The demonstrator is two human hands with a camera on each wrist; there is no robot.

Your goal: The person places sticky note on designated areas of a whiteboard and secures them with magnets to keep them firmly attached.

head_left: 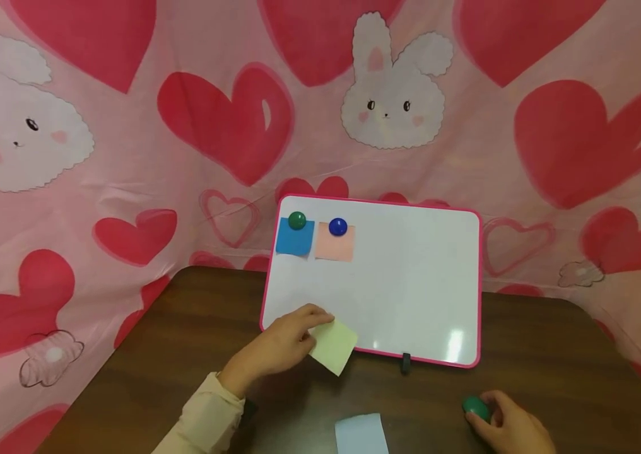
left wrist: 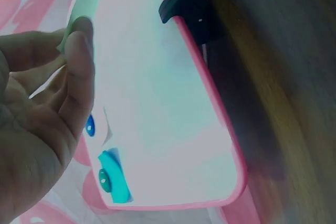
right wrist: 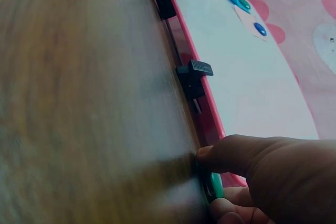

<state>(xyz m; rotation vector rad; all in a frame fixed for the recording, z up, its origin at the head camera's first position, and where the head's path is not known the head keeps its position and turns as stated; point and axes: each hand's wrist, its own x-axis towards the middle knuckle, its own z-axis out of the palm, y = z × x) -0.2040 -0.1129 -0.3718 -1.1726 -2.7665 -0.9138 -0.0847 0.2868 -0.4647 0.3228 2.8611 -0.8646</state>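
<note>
**Left hand pinches a yellow note at the whiteboard's lower edge; right hand curls round a green magnet**

The left hand (head_left: 283,343) reaches forward from a cream sleeve (head_left: 207,422), palm down, forearm angled up toward the whiteboard (head_left: 411,284). Its thumb and fingers pinch the near corner of a pale yellow sticky note (head_left: 333,345), which sits tilted over the whiteboard's lower left edge, partly over the brown table (head_left: 156,353). In the left wrist view the fingertips (left wrist: 79,40) press together on the note's edge.

The right hand (head_left: 510,425) rests low on the table, in front of the whiteboard's lower right corner and well apart from it. Its fingers are curled round a green magnet (head_left: 476,408), which touches the table; the right wrist view shows only a green sliver (right wrist: 216,186) between the bent fingers.

At the whiteboard's upper left, a green magnet (head_left: 296,220) pins a blue note (head_left: 294,239), and just beside it a blue magnet (head_left: 337,226) pins a peach note (head_left: 334,247). A light blue note (head_left: 361,434) lies on the table in front of the whiteboard, between the two hands.
</note>
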